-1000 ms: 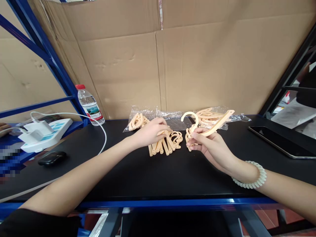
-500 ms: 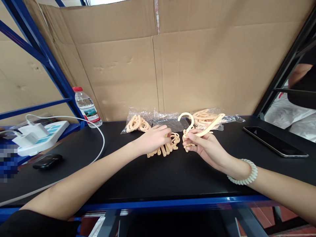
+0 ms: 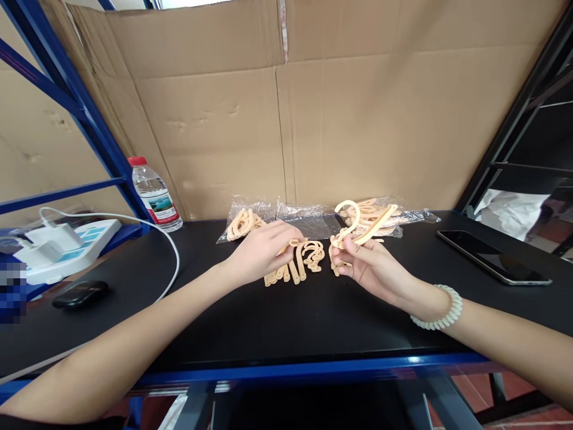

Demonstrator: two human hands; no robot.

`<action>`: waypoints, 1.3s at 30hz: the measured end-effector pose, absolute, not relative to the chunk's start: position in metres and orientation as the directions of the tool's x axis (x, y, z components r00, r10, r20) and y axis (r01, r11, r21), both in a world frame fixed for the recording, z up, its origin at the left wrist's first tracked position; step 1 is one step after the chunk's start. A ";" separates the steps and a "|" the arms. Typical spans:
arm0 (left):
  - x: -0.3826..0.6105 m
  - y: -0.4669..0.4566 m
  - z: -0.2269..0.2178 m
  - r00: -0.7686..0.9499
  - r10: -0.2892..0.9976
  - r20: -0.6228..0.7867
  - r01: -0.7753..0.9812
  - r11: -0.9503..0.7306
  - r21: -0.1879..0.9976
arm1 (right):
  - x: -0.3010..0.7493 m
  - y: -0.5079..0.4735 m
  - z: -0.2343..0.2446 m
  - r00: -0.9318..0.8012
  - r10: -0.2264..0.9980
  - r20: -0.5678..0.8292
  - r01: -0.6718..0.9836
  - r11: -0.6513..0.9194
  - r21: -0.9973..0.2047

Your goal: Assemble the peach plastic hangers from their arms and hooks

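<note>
My right hand is closed in a pinch on a beige plastic hanger, which shows a curved hook and one slanted arm. Under those fingers lie more beige pieces, partly hidden. To the left, my left hand has its fingers pinched around a beige hanger arm, with only a small end showing. Loose hanger arms lie in a row on the black tabletop beneath the left hand. Beside them is a small heap of beige hooks.
Behind the hands lie clear plastic bags, one with curved beige pieces, another with long beige arms. A phone lies at right. At left are a water bottle, a power strip, a white cable and a black case. Cardboard stands behind.
My left hand has drawn slightly left and now shows a hanger arm's end between its fingers. The hanger in my right hand has tilted, its hook shifting right.
</note>
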State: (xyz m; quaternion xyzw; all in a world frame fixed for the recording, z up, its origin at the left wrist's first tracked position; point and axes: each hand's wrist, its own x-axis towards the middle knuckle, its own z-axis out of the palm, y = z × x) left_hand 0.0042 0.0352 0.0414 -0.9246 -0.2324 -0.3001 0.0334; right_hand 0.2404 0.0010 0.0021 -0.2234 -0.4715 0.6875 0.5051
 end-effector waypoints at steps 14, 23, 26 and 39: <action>0.029 -0.029 0.019 0.097 0.971 0.219 -0.337 -0.175 0.925 | 0.236 -0.012 0.001 -0.398 0.911 0.107 -0.283 -0.011 -0.959; 0.032 -0.033 0.016 0.080 0.947 0.311 -0.336 -0.269 0.903 | 0.234 -0.015 0.002 -0.432 0.901 0.047 -0.239 -0.064 -0.969; 0.032 -0.034 0.012 0.094 0.927 0.363 -0.300 -0.322 0.898 | 0.234 -0.016 0.001 -0.436 0.898 0.059 -0.201 -0.034 -0.979; 0.036 -0.035 0.001 0.300 0.882 0.362 -0.078 -0.356 0.931 | 0.227 -0.024 -0.005 -0.328 0.880 0.342 -0.072 0.338 -0.938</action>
